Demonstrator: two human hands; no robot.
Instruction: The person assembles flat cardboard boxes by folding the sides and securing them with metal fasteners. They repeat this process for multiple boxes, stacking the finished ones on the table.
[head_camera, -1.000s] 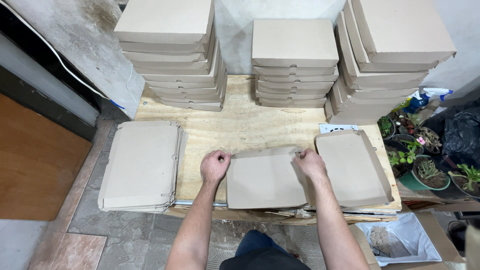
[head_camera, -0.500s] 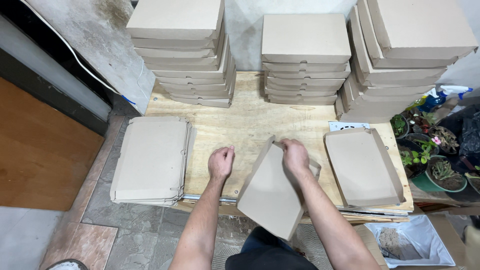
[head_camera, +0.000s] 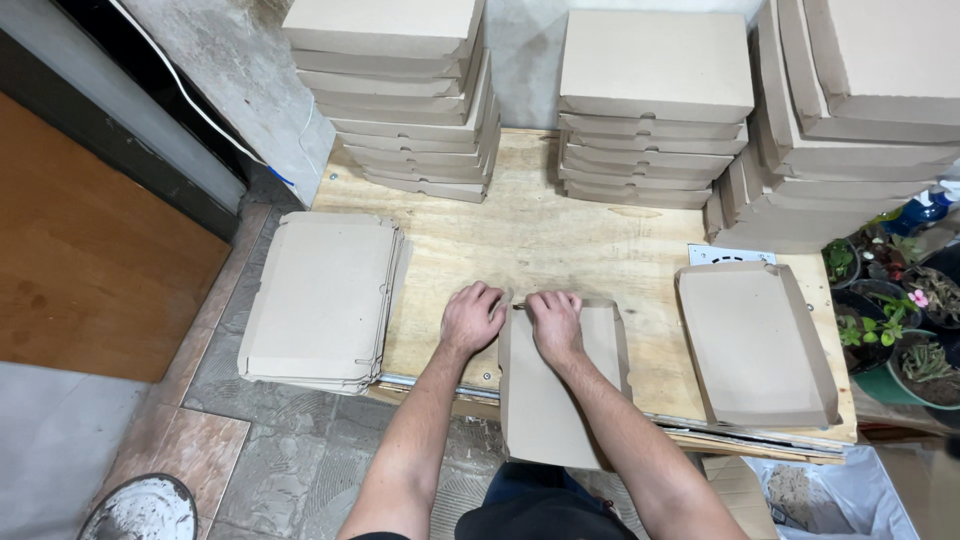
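Both hands pressing cardboard sheet, fingers on its far edge

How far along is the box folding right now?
Done: folded boxes stand in stacks at the back of the wooden table, and one folded tray lies at the right. In hand: the left hand and right hand press the far edge of a cardboard sheet. Left: a pile of flat sheets at the table's left.
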